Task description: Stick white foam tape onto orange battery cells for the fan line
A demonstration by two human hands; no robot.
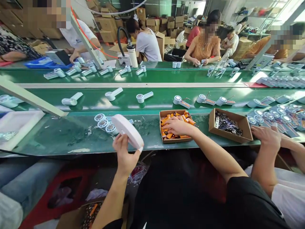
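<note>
My left hand (pixel 125 154) grips a white roll of tape (pixel 127 130) above the near edge of the bench, tilted, with a loose end by my thumb. My right hand (pixel 177 126) rests in a cardboard box of orange-wrapped batteries (pixel 170 136), its fingers stretched out over them; whether a battery is between the fingertips cannot be seen. Behind the roll, several round-headed white fan parts (pixel 102 123) lie together on the bench. To the right of the batteries stands a cardboard box of small dark parts (pixel 230 124).
A green conveyor (pixel 162 95) beyond the bench carries spaced white fan bodies (pixel 144 97). A co-worker's hand (pixel 268 136) is close on my right, beside stacked fan parts (pixel 282 117). A slanted post (pixel 33 98) and white foam tray (pixel 23 127) stand at left. Several people sit opposite.
</note>
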